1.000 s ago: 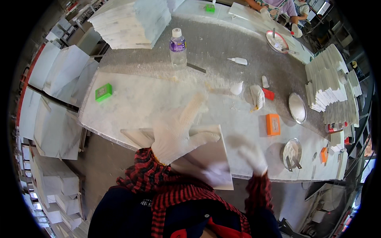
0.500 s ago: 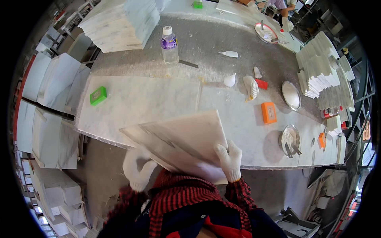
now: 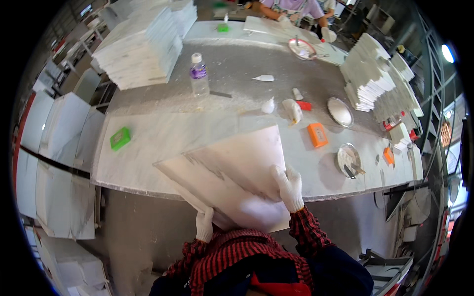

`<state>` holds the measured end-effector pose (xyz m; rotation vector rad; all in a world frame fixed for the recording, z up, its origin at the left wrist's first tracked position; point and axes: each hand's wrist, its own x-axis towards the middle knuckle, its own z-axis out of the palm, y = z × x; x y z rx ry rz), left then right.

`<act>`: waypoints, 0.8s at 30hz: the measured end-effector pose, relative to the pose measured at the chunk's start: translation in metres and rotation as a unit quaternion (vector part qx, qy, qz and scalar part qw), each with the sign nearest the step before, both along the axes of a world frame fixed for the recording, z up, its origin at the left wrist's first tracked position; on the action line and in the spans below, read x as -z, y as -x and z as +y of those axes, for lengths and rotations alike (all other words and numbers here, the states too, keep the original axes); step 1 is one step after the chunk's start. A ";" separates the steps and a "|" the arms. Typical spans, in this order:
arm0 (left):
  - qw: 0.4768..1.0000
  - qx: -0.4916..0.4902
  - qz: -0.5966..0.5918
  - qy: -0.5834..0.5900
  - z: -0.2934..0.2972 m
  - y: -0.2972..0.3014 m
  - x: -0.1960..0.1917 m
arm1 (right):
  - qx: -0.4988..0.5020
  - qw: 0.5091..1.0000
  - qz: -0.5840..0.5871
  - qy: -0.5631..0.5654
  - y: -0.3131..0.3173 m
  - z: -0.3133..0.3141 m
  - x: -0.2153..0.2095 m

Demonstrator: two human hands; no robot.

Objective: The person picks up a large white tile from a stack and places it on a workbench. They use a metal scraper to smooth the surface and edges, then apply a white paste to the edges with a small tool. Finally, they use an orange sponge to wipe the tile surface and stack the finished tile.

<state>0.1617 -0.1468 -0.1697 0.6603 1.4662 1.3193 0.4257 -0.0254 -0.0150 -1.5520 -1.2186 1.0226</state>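
Note:
A polished white marble slab (image 3: pixel 237 170) with grey veins is held tilted in front of my body, its far part over the near edge of the worktable (image 3: pixel 148 133). My right hand (image 3: pixel 289 188), in a white glove, grips the slab's right edge with the thumb on its face. My left hand (image 3: pixel 204 224), gloved too, is closed on the lower left edge. The fingers under the slab are hidden on both sides.
Marble slabs stand stacked at the far left (image 3: pixel 140 49) and right (image 3: pixel 365 71). A water bottle (image 3: pixel 199 79), green block (image 3: pixel 120 138), orange block (image 3: pixel 317 135) and metal bowl with putty knives (image 3: pixel 349 159) rest on the table. Another person (image 3: pixel 298 11) works across it.
My left hand has moved in from beside the slab and taken hold of its lower left edge. The slab's face is turned more toward me. The view has shifted.

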 end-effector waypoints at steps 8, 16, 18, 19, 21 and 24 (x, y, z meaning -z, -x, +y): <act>0.985 0.047 0.146 0.076 0.051 0.003 -0.148 | 0.122 0.961 0.213 -0.125 -0.034 -0.031 -0.060; 0.897 0.070 0.425 -0.104 0.123 0.006 -0.260 | 0.273 0.893 0.340 -0.113 -0.024 -0.070 -0.053; 0.880 0.158 0.443 -0.071 0.133 -0.004 -0.299 | 0.319 0.853 0.401 -0.094 -0.007 -0.084 -0.040; 0.876 0.187 0.434 -0.096 0.145 -0.002 -0.299 | 0.371 0.842 0.390 -0.024 0.003 -0.087 -0.032; 0.866 0.242 0.414 -0.140 0.173 0.012 -0.288 | 0.351 0.866 0.325 0.144 0.016 -0.105 -0.022; 0.799 0.313 0.492 -0.146 0.200 -0.001 -0.273 | 0.310 0.856 0.378 0.171 0.026 -0.124 0.028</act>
